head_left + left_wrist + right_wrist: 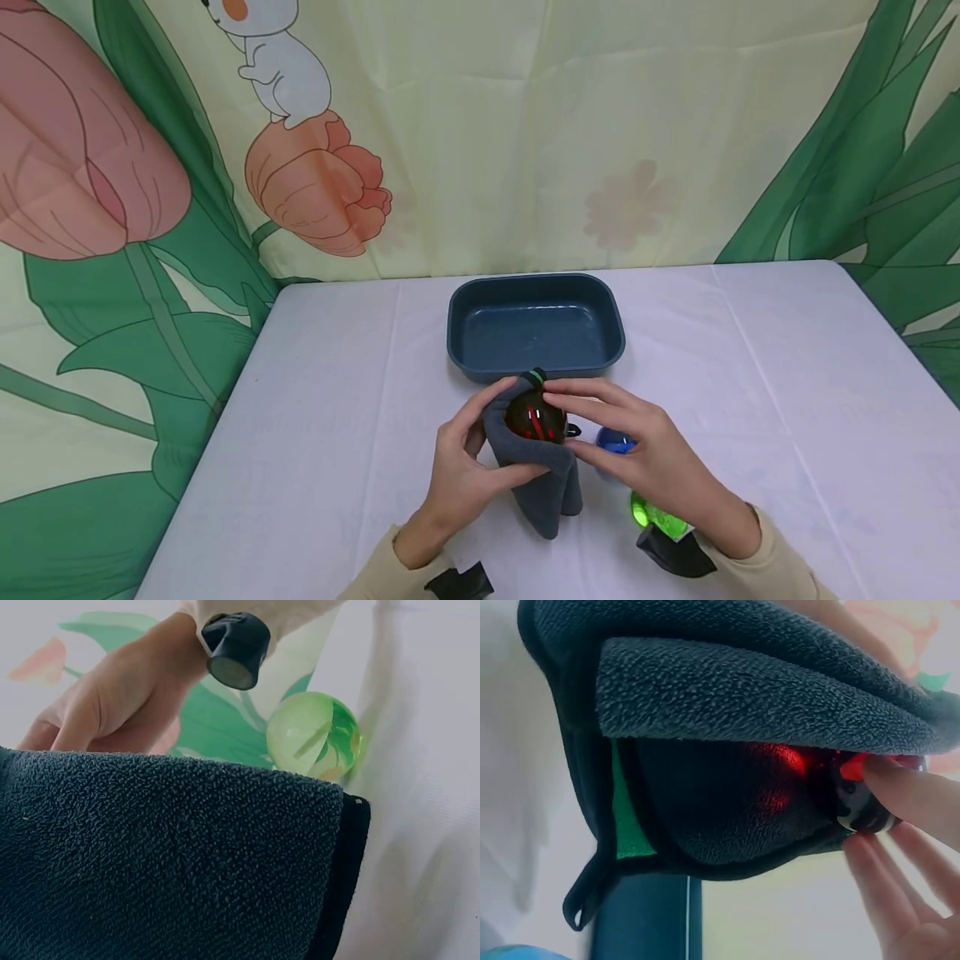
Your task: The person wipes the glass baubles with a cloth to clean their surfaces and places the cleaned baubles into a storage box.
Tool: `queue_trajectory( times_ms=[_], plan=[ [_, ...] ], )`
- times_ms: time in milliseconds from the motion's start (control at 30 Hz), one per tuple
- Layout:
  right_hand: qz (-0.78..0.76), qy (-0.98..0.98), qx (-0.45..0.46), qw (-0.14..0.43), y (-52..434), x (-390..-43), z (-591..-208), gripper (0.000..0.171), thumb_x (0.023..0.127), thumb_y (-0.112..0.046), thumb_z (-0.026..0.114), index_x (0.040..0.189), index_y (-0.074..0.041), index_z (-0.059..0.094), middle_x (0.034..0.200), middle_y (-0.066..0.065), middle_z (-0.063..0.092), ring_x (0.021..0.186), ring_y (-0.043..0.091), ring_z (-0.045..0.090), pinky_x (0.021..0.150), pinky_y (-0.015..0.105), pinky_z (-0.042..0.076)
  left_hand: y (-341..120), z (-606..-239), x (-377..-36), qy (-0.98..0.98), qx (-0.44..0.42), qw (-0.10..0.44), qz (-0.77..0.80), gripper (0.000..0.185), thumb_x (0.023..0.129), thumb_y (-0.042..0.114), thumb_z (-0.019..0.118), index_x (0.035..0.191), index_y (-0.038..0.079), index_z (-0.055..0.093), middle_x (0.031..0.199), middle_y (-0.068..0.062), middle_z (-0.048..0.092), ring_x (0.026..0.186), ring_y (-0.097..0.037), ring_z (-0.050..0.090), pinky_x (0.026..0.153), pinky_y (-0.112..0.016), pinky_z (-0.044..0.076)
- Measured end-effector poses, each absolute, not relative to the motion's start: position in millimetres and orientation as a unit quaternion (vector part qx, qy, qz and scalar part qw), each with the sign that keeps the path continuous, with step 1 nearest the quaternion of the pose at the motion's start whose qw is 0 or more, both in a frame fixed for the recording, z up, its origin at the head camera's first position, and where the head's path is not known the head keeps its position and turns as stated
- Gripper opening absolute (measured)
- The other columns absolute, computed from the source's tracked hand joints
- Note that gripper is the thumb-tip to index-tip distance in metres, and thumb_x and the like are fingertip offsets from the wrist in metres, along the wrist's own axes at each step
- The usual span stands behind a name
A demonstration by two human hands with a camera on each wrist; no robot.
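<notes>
My left hand (457, 467) grips the cloth (536, 479) cupped round the red ball (535, 419), my right hand (645, 454) pinches that ball above the table (315, 417), near the tray (536, 329); wiping under way, blue ball (617, 442) and green ball (656, 515) apparently untouched.

Dark red ball (536, 420) wrapped in grey cloth (543, 487), held above table.
</notes>
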State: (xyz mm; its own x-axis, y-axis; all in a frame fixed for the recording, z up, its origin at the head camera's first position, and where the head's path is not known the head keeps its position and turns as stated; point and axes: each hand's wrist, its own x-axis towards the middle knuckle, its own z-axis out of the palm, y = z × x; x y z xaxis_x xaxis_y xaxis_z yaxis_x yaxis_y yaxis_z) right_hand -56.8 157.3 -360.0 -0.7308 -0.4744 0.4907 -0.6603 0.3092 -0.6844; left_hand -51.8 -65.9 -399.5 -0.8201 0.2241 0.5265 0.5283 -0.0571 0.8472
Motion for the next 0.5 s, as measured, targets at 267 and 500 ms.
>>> queue_trajectory(
  times_ms=[267, 500],
  plan=[
    [0.453, -0.809, 0.363, 0.094, 158.4, -57.4, -364.8, 0.046, 0.092, -0.035, 0.064, 0.132, -0.012, 0.065, 0.137, 0.006, 0.059, 0.128, 0.014, 0.055, 0.095, 0.016, 0.051, -66.1, -402.8, -52.8, -0.675, -0.27, 0.098, -0.68, 0.078, 0.073, -0.007, 0.084, 0.142, 0.002, 0.048, 0.133, -0.02, 0.06, 0.116, -0.023, 0.065, 0.098, -0.037, 0.054],
    [0.432, -0.823, 0.357, 0.095, 156.3, -55.7, -368.4, 0.049, 0.091, -0.024, 0.069, 0.138, -0.013, 0.06, 0.138, 0.005, 0.057, 0.125, 0.015, 0.058, 0.097, 0.014, 0.049, -65.6, -404.8, -53.7, -0.676, -0.266, 0.097, -0.681, 0.08, 0.072, -0.008, 0.084, 0.143, 0.004, 0.048, 0.134, -0.019, 0.06, 0.116, -0.024, 0.065, 0.098, -0.036, 0.054]
  ],
)
